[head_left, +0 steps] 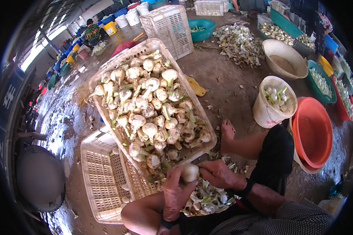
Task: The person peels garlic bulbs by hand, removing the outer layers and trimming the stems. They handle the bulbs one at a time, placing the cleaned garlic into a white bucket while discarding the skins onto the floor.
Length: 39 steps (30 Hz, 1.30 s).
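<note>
My left hand (175, 192) is wrapped round a pale, round garlic bulb (190, 172), its thumb and fingers on either side. From the right, my right hand (219, 175) presses curled fingers against the same bulb; whether a small tool is in them is hidden. Just beyond my hands, a white plastic crate (202, 113) tilts toward me, heaped with soil-stained garlic bulbs (149, 105) with cut green stems. Below my hands, between my legs, lies a pile of peeled garlic skins (208, 197).
A second crate (102, 172) sits underneath at left. Right of my bare foot stand a white bucket (262, 109) with cleaned bulbs and red basins (313, 133). Farther off are a skin heap (239, 43), a beige basin (284, 62), an upright crate (168, 29) and a seated person (93, 33).
</note>
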Each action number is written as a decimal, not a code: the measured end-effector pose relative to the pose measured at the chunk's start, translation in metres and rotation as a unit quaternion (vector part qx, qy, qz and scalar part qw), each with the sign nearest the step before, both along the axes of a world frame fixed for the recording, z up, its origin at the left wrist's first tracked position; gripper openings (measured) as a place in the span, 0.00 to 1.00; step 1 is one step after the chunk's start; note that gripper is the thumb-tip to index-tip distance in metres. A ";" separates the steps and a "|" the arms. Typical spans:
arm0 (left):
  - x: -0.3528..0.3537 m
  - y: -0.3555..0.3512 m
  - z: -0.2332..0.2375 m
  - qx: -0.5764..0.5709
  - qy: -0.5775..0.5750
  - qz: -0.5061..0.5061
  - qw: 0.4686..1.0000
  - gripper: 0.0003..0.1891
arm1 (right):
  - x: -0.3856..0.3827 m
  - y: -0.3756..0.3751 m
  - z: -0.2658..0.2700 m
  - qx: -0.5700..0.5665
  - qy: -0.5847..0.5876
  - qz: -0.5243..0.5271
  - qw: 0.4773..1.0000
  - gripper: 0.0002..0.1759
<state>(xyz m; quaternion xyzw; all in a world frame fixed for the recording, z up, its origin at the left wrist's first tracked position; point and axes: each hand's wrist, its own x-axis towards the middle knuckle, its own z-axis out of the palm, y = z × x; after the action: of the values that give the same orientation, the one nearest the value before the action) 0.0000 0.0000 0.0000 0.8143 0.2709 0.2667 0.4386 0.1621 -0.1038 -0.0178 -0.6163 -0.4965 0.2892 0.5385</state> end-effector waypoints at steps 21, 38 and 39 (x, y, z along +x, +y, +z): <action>-0.020 0.013 0.030 -0.502 -0.355 -0.067 0.786 0.40 | -0.019 -0.030 -0.079 -0.200 -0.236 0.192 0.931 0.07; -0.024 0.013 0.023 -0.489 -0.281 -0.033 0.825 0.45 | 0.002 -0.009 0.030 -0.015 0.121 0.187 0.975 0.14; -0.023 0.012 0.022 -0.489 -0.280 -0.034 0.825 0.45 | 0.003 -0.010 0.029 0.009 0.080 0.177 0.981 0.14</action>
<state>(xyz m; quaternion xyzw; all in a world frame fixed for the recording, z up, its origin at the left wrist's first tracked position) -0.0230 0.0119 0.0218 0.3921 0.2033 0.3004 0.8454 0.1648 -0.1135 0.0108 -0.4885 -0.5561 0.4236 0.5222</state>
